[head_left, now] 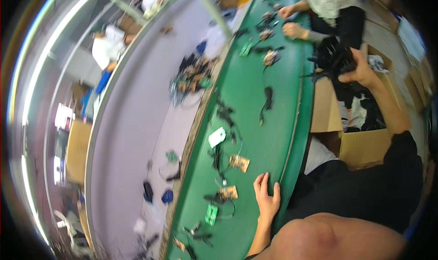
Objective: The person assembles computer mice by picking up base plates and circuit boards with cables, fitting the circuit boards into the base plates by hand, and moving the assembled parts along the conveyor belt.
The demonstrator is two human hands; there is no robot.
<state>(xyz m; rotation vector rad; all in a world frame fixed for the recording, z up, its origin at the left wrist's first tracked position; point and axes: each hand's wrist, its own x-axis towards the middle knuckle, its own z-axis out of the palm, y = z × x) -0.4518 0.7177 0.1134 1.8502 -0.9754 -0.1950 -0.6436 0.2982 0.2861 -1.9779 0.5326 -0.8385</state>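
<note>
My left hand (267,197) rests on the green conveyor belt (255,146) near its edge, fingers apart and holding nothing. Closest to it are a tan circuit board (228,193) and another tan board (239,163), with thin wires. My right hand (361,72) grips a bundle of black cables (332,59), blurred, above an open cardboard box (365,146). Black items and pale scraps lie inside this box. Farther up the belt sit a black cable with a plug (268,99), a white piece (217,137) and a green board (211,214).
A co-worker's hands (294,29) are over the belt's far end, among more small boards and cables. Left of the belt, a pale ledge (137,123) carries a heap of boards and wires (191,77). A metal frame post (212,11) rises beside the belt.
</note>
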